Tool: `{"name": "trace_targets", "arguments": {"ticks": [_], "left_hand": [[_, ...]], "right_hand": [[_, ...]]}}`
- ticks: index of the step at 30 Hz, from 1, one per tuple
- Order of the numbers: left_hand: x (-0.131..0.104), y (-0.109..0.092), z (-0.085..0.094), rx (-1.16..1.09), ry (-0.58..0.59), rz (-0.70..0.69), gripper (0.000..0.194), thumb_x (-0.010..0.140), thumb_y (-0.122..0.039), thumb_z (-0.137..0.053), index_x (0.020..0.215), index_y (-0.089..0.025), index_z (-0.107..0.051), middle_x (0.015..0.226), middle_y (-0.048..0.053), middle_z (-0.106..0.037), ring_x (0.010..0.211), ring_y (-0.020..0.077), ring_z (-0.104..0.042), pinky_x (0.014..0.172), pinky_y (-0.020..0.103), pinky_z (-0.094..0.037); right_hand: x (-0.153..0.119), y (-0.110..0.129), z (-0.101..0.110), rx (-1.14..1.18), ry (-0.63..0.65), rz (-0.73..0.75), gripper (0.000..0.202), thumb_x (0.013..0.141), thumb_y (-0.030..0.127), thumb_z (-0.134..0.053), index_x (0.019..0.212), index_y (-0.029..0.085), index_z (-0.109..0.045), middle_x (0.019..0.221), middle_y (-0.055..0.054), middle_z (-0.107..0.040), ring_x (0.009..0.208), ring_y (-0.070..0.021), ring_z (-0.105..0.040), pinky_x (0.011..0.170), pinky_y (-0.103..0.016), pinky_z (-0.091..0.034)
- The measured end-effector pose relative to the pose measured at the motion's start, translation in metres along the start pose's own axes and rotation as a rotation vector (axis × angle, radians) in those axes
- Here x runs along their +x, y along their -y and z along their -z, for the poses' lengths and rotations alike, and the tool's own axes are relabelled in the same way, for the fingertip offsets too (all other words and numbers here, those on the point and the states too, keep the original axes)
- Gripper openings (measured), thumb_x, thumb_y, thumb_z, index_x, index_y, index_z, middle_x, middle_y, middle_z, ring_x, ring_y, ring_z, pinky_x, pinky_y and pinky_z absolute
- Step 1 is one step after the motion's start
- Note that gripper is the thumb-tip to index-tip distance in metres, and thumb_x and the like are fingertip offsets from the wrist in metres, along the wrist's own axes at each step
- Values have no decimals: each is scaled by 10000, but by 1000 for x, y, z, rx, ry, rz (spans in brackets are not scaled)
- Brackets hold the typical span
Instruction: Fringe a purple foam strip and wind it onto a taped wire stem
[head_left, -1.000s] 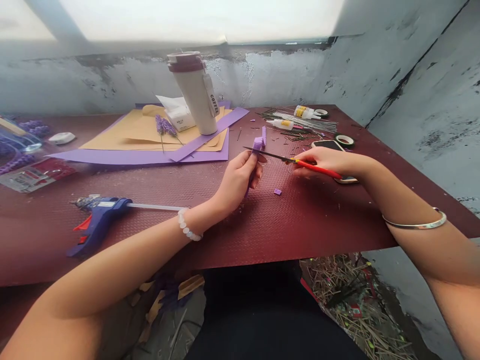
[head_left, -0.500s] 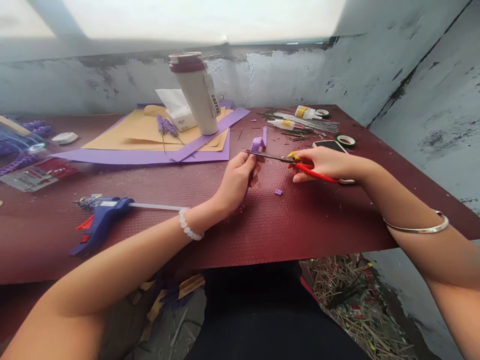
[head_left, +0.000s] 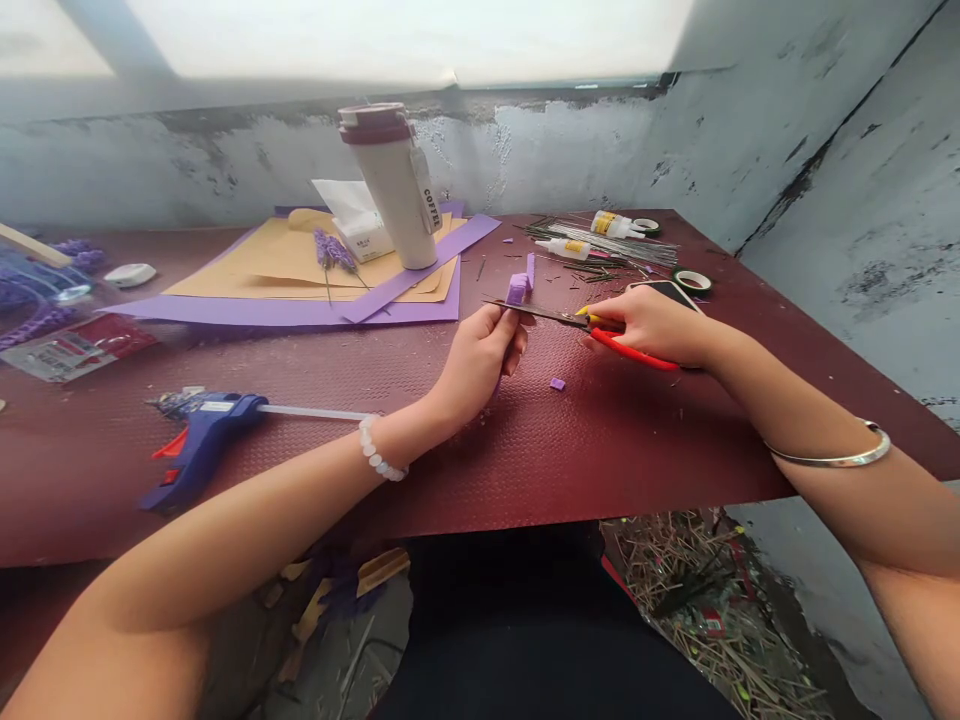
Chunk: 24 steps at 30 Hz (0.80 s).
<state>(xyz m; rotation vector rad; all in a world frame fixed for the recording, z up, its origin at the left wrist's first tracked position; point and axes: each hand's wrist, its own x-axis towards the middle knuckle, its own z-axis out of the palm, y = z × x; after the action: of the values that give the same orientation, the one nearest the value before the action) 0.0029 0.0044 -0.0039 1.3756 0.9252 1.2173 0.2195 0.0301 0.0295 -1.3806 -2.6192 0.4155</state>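
Holding: purple strip in left hand, scissors in right hand

Left hand: thumb and fingers pinched together on the strip, whose folded upper part rises above the fingertips. Right hand: fingers curled round the red handles of the scissors; blades point leftward and lie across the strip at the left fingertips. Whether the blades are fully together cannot be told.

Between the hands, nearer the person: one small purple scrap, loose on the dark red table.

Just beyond the right hand: one phone, partly covered by it; beside that, one roll of tape.

Farther beyond the right hand: two glue bottles, lying on their sides, among thin wires.

Beyond the left hand, to its left: one flat purple paper band, with one coffee cup at it; one tissue pack; purple flower sprigs on tan paper, purple sheet beneath.

Left of the left hand: one blue glue gun, its pale glue stick reaching near the wrist's beaded bracelet.

Far left of it: one plastic packet; one white rounded object.
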Motion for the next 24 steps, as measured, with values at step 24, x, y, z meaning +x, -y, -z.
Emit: {"name": "trace_targets", "arguments": {"ticks": [24], "left_hand": [[12,2,6,-175,-268,88,316,1004,-83,-351,734,-167,-494,520,-84,-415,371,28,-368,391,170,-286]], "right_hand": [[0,-29,9,-90,-9,-244,504,663,651,-636,893,205,-581,954,-115,-662,814,-254,-581,682,-356,-428]]}}
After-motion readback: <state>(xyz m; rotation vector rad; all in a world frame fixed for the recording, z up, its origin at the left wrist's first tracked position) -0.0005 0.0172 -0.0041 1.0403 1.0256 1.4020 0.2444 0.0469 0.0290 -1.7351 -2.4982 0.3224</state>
